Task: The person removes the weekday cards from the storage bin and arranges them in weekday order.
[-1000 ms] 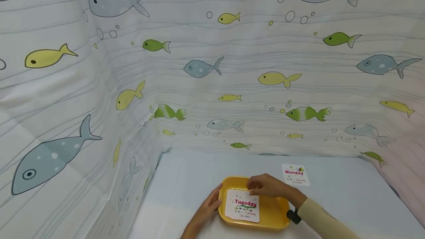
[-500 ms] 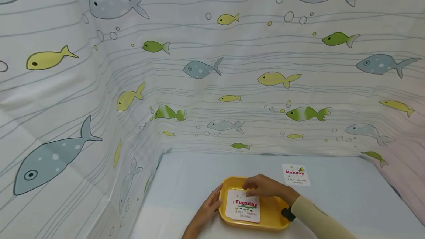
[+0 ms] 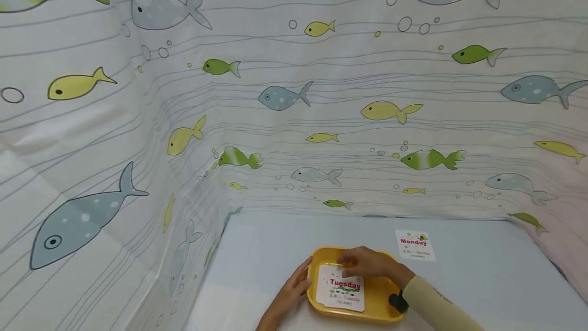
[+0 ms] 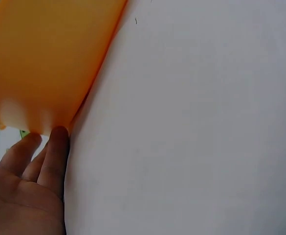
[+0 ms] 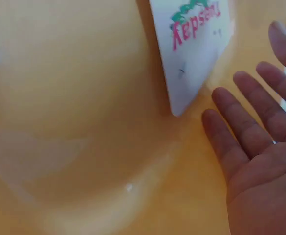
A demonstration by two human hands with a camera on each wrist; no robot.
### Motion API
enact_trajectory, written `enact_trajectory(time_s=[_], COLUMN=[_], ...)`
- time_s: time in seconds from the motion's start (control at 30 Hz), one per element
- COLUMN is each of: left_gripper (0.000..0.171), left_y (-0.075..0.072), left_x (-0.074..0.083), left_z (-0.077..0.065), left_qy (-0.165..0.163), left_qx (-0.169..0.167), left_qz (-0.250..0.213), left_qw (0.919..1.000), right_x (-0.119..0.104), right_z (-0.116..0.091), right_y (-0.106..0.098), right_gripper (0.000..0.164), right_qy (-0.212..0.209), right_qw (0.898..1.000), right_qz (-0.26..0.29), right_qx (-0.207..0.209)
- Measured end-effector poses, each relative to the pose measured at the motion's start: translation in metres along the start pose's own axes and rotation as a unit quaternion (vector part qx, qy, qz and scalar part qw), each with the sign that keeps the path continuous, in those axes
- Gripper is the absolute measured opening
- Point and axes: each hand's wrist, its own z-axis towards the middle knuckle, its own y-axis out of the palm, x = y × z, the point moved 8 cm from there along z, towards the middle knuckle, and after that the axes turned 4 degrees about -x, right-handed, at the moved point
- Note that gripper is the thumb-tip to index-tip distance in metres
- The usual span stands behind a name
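Note:
A yellow tray (image 3: 383, 292) sits on the table, and a white card (image 3: 340, 298) printed "Tuesday" lies in its left half, with another card edge peeking out beneath it. My left hand (image 3: 294, 287) rests its fingertips against the tray's left side; in the left wrist view those fingers (image 4: 57, 156) touch the outer wall. Over the card's top edge hovers my right hand (image 3: 367, 262), reaching across the tray from the right. The right wrist view shows its fingers (image 5: 235, 122) extended and spread beside the card (image 5: 191, 58), holding nothing.
Behind the tray to the right, a white "Monday" card (image 3: 415, 245) lies flat on the pale table (image 3: 271, 239). Fish-patterned sheeting (image 3: 285, 132) walls the table at the back and both sides. A dark band (image 3: 397, 302) is on the right wrist.
My right hand has shifted slightly left over the Tuesday card, its wrist coming further in over the tray. The left hand stays at the tray's side. The head view has tilted a little.

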Motion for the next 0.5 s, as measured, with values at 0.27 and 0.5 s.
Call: enact_trajectory(time_s=[0.27, 0.5], left_gripper=[0.055, 0.054], left_y=[0.004, 0.000], left_x=[-0.002, 0.000], left_z=[0.000, 0.000], left_qy=[-0.008, -0.015], left_qx=[-0.003, 0.006], left_qz=[-0.020, -0.020], left_qw=[0.9998, 0.9997], right_x=[0.008, 0.010], right_z=[0.003, 0.005], right_y=[0.015, 0.020], right_gripper=[0.037, 0.048], right_qy=[0.022, 0.004], right_qw=[1.000, 1.000], right_qz=[-0.017, -0.016], right_qx=[-0.001, 0.001])
